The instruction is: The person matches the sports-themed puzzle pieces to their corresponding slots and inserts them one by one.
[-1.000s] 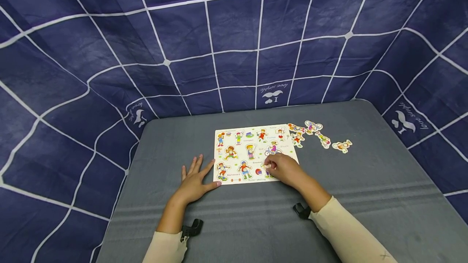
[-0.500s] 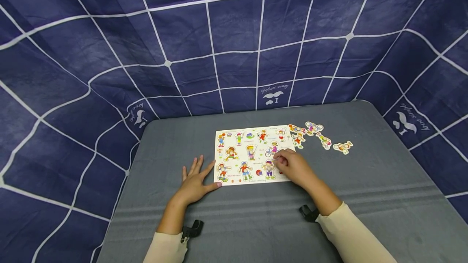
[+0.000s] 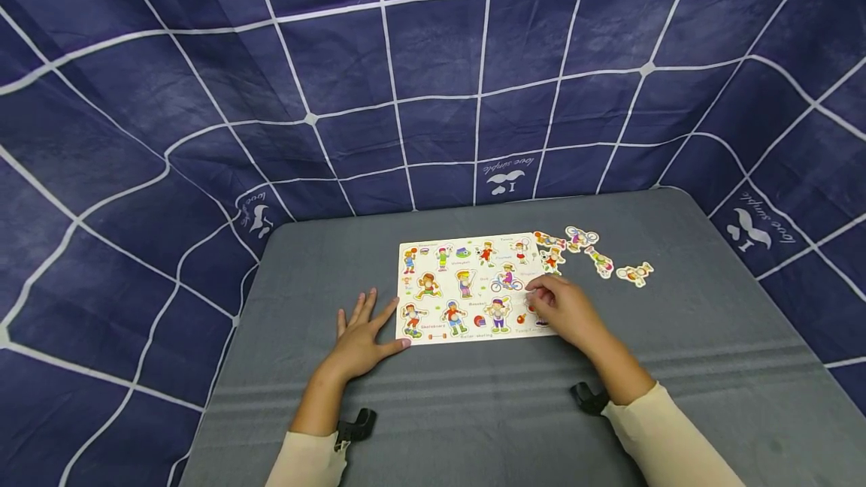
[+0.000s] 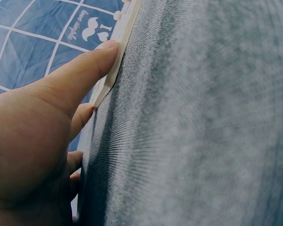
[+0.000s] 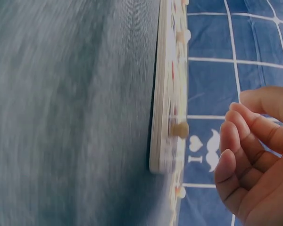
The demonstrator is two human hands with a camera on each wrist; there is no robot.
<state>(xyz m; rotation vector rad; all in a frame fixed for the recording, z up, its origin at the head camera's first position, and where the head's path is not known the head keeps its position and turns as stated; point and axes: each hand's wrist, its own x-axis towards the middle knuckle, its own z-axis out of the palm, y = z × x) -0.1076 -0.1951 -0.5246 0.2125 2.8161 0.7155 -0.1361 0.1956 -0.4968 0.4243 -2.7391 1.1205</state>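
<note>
Two hands at work over one puzzle board (image 3: 467,288), a pale rectangular sheet printed with small sporting figures, lying flat near the middle of the grey tabletop (image 3: 710,367). Left hand (image 3: 361,337): palm down on the tabletop just left of the board, fingers straight and spread, its grip holding nothing; in the left wrist view the thumb (image 4: 80,70) touches the board's near left edge. Right hand (image 3: 564,310): over the board's near right corner, fingers curled loosely inward; in the right wrist view the fingers (image 5: 247,141) stand apart from the board and from the small knob (image 5: 180,129) rising from its surface, with nothing seen in the grip. Loose puzzle pieces (image 3: 595,255): several cut-out figures scattered on the tabletop just beyond the board's far right corner, apart from both hands. Both forearms wear cream sleeves (image 3: 670,442). Backdrop: dark blue cloth (image 3: 433,58) with a white grid pattern, hung round the tabletop.
</note>
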